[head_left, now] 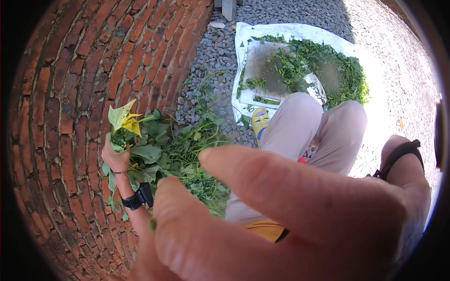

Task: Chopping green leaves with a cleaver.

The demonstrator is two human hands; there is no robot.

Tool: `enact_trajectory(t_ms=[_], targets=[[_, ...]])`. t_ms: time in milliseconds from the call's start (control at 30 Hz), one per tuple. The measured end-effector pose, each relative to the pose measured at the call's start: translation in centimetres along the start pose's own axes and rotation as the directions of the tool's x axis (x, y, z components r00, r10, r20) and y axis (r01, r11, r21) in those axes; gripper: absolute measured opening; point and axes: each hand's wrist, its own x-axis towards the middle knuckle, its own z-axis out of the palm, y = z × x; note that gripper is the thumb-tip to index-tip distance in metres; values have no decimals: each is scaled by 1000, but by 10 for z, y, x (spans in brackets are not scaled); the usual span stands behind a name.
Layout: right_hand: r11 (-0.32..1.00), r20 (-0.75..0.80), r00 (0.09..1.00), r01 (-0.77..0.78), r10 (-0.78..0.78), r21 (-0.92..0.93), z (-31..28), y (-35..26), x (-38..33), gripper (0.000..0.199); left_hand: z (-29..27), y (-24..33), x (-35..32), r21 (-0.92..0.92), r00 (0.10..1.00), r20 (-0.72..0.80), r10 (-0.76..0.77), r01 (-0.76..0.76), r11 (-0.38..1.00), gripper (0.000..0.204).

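On the left, beside the brick wall, my left hand (116, 158) is closed round a bunch of leafy greens (151, 154). A pale green leaf (120, 115) and a yellow leaf (131, 124) stick up above its fingers. A heap of cut leafy stems (197, 164) lies just right of this hand. My right hand (281, 206) looms large and blurred in front, fingers pointing left and spread apart. Nothing shows in the gap between them. A tiny green bit (153, 224) shows at the edge of one finger. The right hand covers part of my lap.
A brick wall (70, 117) rises along the left. Ahead, a white sheet (300, 29) on grey gravel (206, 61) bears a pale flat panel (262, 58) and many chopped greens (349, 70). My bent knees and a yellow shoe (259, 119) are near the sheet.
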Motion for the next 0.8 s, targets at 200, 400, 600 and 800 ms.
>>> enact_trajectory(t_ms=[200,400,600,800], targets=[[992,69,998,1,-10,129,5,13,-7,37,43,22,1,-123,990,134,33,-16,992,52],[954,78,997,-47,25,296,15,67,-38,39,94,46,39,-42,953,280,115,-108,993,60],[779,70,975,-212,212,590,39,149,-107,41,190,78,64,39,799,590,115,-170,985,61],[93,87,331,-492,940,866,150,224,-230,35,343,122,10,-60,440,890,117,-143,988,87]])
